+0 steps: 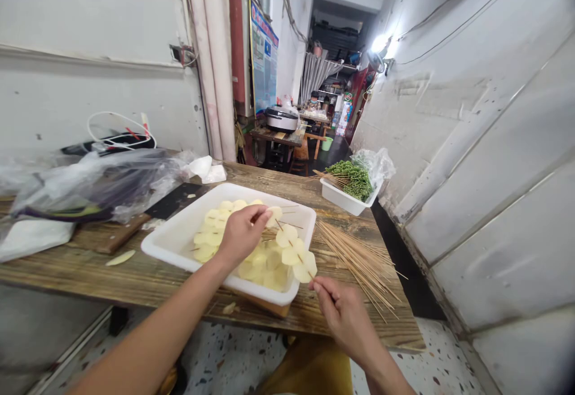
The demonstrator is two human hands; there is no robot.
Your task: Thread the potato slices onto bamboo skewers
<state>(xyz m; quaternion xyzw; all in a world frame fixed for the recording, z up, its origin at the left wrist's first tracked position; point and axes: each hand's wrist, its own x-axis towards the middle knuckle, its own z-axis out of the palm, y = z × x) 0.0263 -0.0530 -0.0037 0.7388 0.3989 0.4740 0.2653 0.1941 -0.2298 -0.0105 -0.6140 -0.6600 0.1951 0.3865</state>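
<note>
1. Your left hand (245, 233) pinches a single pale yellow slice (274, 216) above the white plastic tub (155, 247). Your right hand (344, 314) grips the lower end of a thin wooden skewer (279, 225) bearing three pale, round slices (293, 253), over the tub's right side.
2. The skewer's upper tip points toward your left fingers; a hard push or slip could prick them.
3. Force off-centre could split a thin slice, and wet surfaces could loosen your pinch.
4. On the wooden bench (90, 264), the fanned bare sticks (359, 257) lie near your right hand; a sweeping wrist could scatter them.
</note>
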